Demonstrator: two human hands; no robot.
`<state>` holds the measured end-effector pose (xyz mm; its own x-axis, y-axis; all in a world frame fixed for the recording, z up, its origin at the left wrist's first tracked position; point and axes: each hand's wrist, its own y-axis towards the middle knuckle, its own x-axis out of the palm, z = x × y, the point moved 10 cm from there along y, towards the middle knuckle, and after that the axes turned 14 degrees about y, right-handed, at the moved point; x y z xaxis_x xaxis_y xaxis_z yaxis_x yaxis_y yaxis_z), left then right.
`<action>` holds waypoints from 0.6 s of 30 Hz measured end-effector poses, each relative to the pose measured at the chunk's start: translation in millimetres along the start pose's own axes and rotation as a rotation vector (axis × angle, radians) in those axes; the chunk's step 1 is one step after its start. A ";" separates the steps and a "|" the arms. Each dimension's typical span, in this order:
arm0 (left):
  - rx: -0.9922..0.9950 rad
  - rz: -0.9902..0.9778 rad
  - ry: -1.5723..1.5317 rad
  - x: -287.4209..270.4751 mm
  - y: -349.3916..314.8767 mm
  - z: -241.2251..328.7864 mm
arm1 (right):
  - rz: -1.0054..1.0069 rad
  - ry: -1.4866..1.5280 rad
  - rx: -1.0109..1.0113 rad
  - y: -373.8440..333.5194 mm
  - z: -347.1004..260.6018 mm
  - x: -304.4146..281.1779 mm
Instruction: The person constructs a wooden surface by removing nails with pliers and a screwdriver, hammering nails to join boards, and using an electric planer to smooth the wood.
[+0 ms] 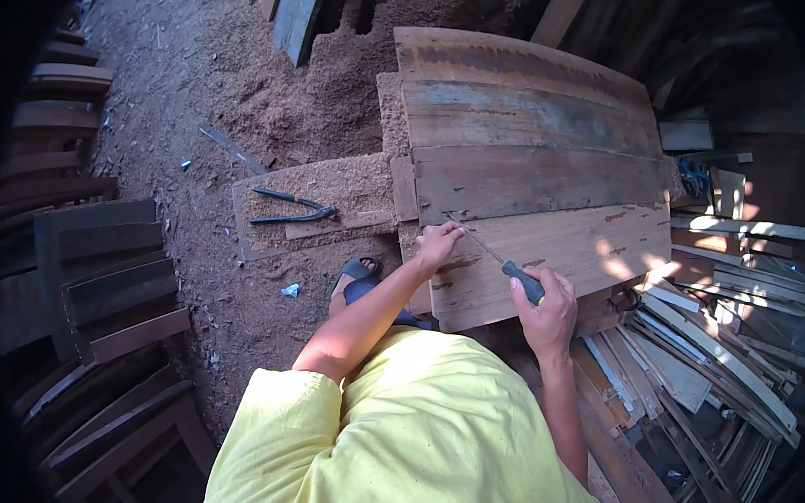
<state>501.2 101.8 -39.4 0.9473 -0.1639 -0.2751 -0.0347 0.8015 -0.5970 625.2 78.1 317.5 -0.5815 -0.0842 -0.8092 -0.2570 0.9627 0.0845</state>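
Note:
My right hand [548, 308] is closed around the dark green handle of a screwdriver [487, 248]. Its thin metal shaft slants up and left across a wide panel of joined wooden boards [536, 177]. Close to the screwdriver's tip, my left hand [440, 245] rests by the panel's left edge with its fingers pinched together. Whatever those fingers hold, if anything, is too small to make out. Dark stains and small marks show on the boards near the tip.
Black-handled pincers [293, 210] lie opened on a sawdust-covered board [356, 182] left of the panel. Cut wood pieces [124, 281] are stacked along the far left. Loose wooden strips [720, 335] pile up on the right. Sawdust [338, 100] heaps on the ground beyond.

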 end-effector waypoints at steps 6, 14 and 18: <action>0.004 -0.044 -0.030 -0.4 0.1 -0.3 | -0.050 -0.024 0.033 9.6 -2.7 2.0; -0.014 -0.084 -0.054 -1.6 -2.4 2.3 | -0.189 -0.060 -0.138 32.9 -29.2 9.5; 0.021 -0.063 -0.047 -3.7 0.6 1.7 | -0.231 -0.083 -0.195 38.5 -41.3 13.1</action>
<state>498.3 103.9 -37.4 0.9612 -0.1877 -0.2020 0.0315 0.8024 -0.5960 575.8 103.4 334.1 -0.4273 -0.2655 -0.8642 -0.5224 0.8527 -0.0036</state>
